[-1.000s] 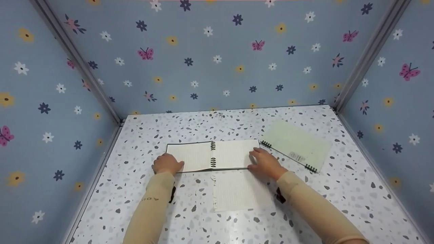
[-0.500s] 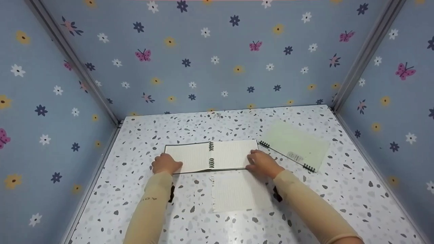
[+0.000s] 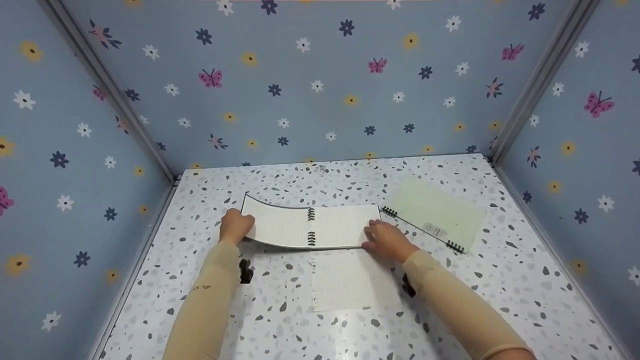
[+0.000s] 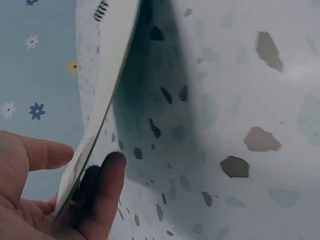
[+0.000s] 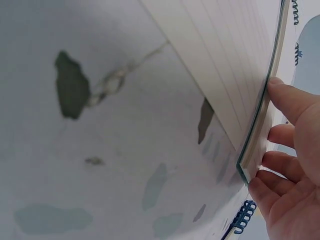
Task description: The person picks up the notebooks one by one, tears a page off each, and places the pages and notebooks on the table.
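A spiral notebook (image 3: 340,226) lies spread on the speckled table, showing lined pages on both sides of its black coil. My left hand (image 3: 235,226) pinches the outer edge of its left side, which curves up off the table. In the left wrist view, the thumb is on the page side and the fingers are behind the raised notebook half (image 4: 117,55). At the lower right corner, my right hand (image 3: 392,240) holds the thicker right half down. The right wrist view has the thumb on its near edge and the bent fingers along its side.
A torn-out lined sheet (image 3: 345,285) with a ragged left edge lies just in front of the notebook. To the right, a second spiral notebook (image 3: 442,210) with a pale green cover lies closed at an angle. Flower-patterned walls (image 3: 315,110) enclose the table on three sides.
My left hand has lifted the notebook's left side, which lay flat before, and has moved slightly up and left. The right hand stays at the right corner.
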Motion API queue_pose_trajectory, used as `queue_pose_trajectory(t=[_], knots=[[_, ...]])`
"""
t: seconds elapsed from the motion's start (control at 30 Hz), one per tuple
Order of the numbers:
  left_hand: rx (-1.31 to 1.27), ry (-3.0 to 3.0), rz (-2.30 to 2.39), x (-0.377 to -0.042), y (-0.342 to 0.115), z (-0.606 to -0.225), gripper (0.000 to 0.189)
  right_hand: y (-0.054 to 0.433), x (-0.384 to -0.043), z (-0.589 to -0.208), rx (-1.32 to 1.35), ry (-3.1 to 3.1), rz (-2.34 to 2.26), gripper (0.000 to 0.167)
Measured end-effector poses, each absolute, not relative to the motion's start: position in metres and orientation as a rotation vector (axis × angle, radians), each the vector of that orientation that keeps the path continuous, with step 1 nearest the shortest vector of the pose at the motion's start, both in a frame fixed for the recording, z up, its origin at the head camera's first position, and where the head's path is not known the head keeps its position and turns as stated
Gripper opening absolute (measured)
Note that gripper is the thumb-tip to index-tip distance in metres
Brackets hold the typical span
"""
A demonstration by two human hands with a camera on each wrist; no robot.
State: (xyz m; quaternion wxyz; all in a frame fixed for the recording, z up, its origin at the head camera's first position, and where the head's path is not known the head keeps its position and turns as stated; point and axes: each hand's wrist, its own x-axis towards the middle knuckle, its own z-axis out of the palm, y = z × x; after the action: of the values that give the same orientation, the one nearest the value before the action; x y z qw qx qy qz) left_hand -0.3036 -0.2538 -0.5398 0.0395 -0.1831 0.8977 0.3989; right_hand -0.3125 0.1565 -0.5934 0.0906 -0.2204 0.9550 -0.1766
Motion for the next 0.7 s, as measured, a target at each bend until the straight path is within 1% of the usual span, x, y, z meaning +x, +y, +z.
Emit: queue_pose_trajectory(t=[0.1,0.33,0.43,0.53,0.63,0.7], knots=[[-0.523,2.684,1.394,-0.305,-0.247,-0.525,0.061,0.157,-0.313,-0.595,-0.692,2.859,-0.505,0.024],[-0.376,2.593,1.564,-0.307,-0.221,-0.494,0.05,0.156,-0.313,-0.596,-0.711,2.868,-0.526,0.026],[-0.308,2.508,1.658,-0.305,-0.209,-0.484,0.052,0.157,-0.313,-0.597,-0.727,2.869,-0.533,0.026],[-0.21,2.497,1.714,-0.301,-0.193,-0.481,0.06,0.157,-0.313,-0.596,-0.734,2.871,-0.533,0.026],[-0.084,2.588,1.662,-0.295,-0.176,-0.487,0.076,0.157,-0.314,-0.596,-0.728,2.87,-0.527,0.027],[0.019,2.67,1.589,-0.292,-0.165,-0.495,0.083,0.157,-0.314,-0.596,-0.719,2.866,-0.53,0.026]])
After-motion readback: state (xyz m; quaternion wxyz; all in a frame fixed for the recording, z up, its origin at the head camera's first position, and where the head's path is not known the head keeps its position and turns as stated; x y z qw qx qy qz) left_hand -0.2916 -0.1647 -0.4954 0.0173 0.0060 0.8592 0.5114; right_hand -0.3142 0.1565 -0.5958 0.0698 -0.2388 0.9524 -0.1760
